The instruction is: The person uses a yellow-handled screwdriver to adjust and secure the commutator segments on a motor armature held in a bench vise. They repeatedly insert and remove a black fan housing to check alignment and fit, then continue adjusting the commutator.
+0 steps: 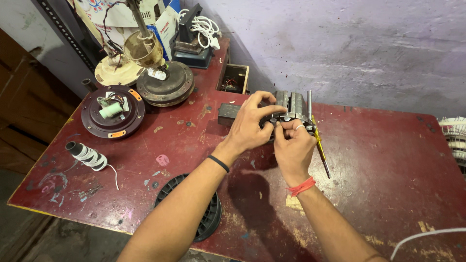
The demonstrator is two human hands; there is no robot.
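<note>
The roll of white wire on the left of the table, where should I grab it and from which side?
Grip the roll of white wire across its wound middle, coming down from above. It lies on its side on the table, so the round body is open from the top, and the dark core sticking out at its far end is a narrower hold. Mind the loose strand trailing toward the table's front edge.

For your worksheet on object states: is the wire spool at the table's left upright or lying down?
Lying down. The spool rests on its side on the table, one open end showing.

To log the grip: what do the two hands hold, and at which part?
Both the left hand and right hand grip a grey metal motor part at its near lower edge.
</note>
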